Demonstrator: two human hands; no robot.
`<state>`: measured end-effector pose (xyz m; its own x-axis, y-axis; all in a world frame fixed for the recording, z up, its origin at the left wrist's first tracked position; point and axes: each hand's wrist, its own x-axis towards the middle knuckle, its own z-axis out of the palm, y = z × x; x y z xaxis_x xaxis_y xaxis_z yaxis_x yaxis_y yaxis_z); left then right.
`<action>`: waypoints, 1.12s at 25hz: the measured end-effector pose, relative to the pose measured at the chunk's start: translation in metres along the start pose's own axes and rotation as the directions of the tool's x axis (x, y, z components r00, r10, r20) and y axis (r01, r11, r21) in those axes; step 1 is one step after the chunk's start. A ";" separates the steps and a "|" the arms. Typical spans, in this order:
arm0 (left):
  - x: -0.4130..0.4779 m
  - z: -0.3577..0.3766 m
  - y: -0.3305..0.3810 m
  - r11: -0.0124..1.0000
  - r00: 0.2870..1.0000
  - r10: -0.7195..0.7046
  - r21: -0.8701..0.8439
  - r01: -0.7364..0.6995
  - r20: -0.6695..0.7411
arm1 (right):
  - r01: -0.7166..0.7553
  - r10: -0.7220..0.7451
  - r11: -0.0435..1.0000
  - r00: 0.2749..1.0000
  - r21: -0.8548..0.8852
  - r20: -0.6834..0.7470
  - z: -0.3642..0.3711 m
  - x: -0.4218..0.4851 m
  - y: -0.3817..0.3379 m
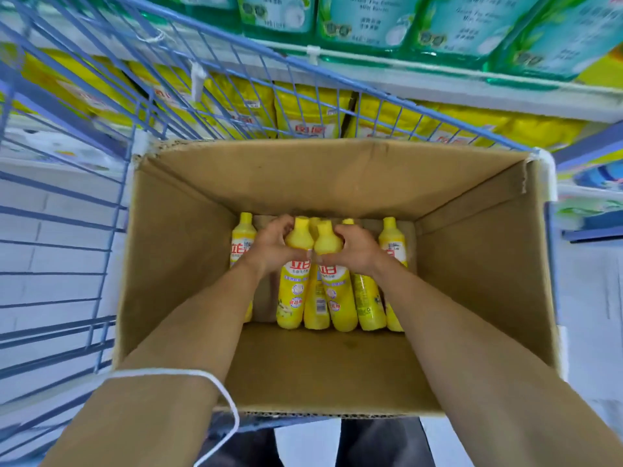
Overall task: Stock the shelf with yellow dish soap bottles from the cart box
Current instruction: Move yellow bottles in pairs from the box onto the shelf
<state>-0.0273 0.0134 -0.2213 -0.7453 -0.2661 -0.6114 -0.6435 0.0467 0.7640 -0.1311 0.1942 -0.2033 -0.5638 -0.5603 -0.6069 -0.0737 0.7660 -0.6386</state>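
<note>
Deep in the cardboard box [175, 251] lie several yellow dish soap bottles. My left hand [269, 246] is wrapped around the shoulder of one yellow bottle [294, 281], and my right hand [357, 251] is wrapped around the bottle next to it [337, 294]. Both bottles are side by side, caps pointing away from me, thumbs touching between them. Another bottle [240, 241] lies at the far left of the box and one [392, 241] at the far right. The shelf [438, 80] stands beyond the box.
The box sits in a blue wire cart [67, 214]. Behind it, the lower shelf row holds yellow soap packs [310, 112] and the upper row green refill packs [455, 25]. A white cord [226, 399] loops over my left forearm. The near half of the box floor is bare cardboard.
</note>
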 end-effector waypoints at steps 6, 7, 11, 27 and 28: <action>-0.068 -0.042 0.099 0.990 0.990 0.135 0.040 -0.133 -0.047 | 0.120 -0.123 0.992 0.986 -0.039 -0.111 -0.066 -0.073 -0.081; -0.082 -0.049 0.129 0.986 0.984 0.167 0.027 -0.165 -0.056 | 0.146 -0.150 0.989 0.980 -0.034 -0.134 -0.083 -0.087 -0.103; -0.148 -0.077 0.252 0.940 0.940 0.341 0.018 -0.341 -0.026 | 0.274 -0.264 0.962 0.933 0.005 -0.246 -0.157 -0.143 -0.172; -0.296 -0.086 0.543 0.525 0.493 0.846 0.162 -0.835 -0.204 | 0.687 -0.629 0.720 0.583 -0.100 -0.514 -0.387 -0.326 -0.333; -0.300 -0.078 0.554 0.517 0.482 0.850 0.157 -0.842 -0.213 | 0.699 -0.639 0.707 0.570 -0.104 -0.516 -0.399 -0.333 -0.335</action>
<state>-0.1466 0.0435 0.4011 -0.8689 -0.2937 0.3984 0.2673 0.3988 0.8772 -0.2466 0.2499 0.4019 -0.6989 -0.6462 0.3064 -0.5317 0.1830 -0.8270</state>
